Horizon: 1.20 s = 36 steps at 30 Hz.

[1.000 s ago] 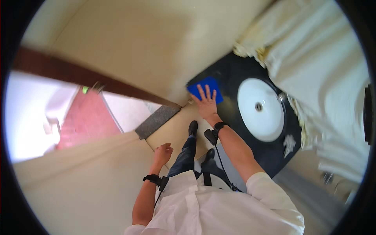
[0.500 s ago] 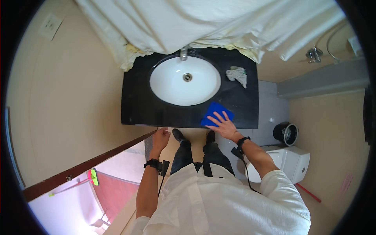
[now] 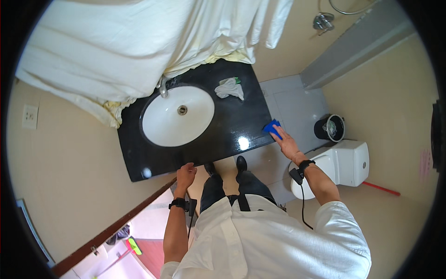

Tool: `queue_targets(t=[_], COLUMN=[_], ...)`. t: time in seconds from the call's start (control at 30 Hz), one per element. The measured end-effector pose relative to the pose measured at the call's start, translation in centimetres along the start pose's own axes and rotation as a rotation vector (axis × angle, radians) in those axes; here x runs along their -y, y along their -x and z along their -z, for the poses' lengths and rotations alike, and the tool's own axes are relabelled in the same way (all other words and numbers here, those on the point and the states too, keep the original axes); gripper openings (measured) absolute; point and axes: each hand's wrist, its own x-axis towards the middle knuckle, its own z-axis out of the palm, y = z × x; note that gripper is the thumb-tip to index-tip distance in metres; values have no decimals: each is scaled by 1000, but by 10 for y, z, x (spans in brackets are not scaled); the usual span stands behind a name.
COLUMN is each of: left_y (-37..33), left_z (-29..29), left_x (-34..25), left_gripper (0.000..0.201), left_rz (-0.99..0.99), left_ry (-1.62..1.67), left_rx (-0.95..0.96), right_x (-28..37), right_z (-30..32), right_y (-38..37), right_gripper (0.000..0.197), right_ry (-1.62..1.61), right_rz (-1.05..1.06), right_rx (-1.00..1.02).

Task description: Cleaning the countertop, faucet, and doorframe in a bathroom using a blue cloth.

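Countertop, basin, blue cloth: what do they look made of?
Countertop: stone or imitation, black and glossy with bright reflections.
Basin: probably glazed ceramic, smooth shiny white.
Blue cloth: likely soft matt fabric, crumpled at the right hand; fibre unclear.

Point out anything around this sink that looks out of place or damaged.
A crumpled white cloth lies bunched on the black countertop, right of the sink. The white curtain hangs down to the countertop's back edge, its hem yellowish in places, possibly stained.
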Motion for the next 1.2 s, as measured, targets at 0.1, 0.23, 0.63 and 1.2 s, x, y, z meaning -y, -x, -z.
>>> queue_targets(t=[0.1,0.23,0.63,1.2], left_y=[-24,-46,-63,-226], left_z=[1,-3,-29,-29], left_x=[-18,-39,-75,-276], left_gripper=[36,34,31,51], left_rz=[-88,-231,-433,-602], left_ry=[-12,-8,-182,-668], left_rx=[0,67,204,-104], right_x=[2,52,129,-6], right_z=[10,33,-37,17], right_y=[0,-31,-59,-299], right_gripper=[83,85,70,71], right_ry=[-453,-397,-61,-441], right_rz=[-499,-544,-859,-773], right_rx=[-236,-451,-183,-234])
